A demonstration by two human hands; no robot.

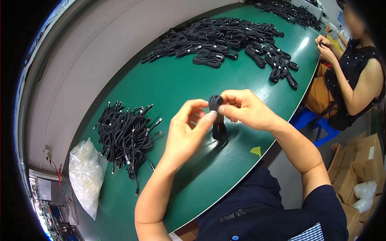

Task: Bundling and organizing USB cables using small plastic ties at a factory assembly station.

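— What is each hand doing?

— Both are raised just over the table [181, 84], a smooth, slightly glossy green top with a curved edge. The right hand [245, 108] pinches the top of a coiled cable [217, 116] between thumb and fingers. The left hand [189, 128] is curled beside it, its thumb pressed against the coil's side, fingers half bent.

— What does the cable look like?

— Thin, matte black cord, wound into a narrow oblong bundle. The upper end sits between the two hands; the lower loops hang free below the fingers, just above the table.

— And around it?

— To the left lies a loose heap [124, 134] of the same black cord, tangled, with small silvery plugs sticking out. Beside that, a crinkled clear plastic bag [85, 172]. Farther up the table, rows of bundles [225, 42] lie already coiled, neat and flat. A small yellow scrap [255, 150] sits near the table edge.

— Anyone else?

— A person sits at the right on a blue stool [317, 122], hands [325, 46] together at the table's rim. Brown cardboard boxes [356, 160] stand on the floor.
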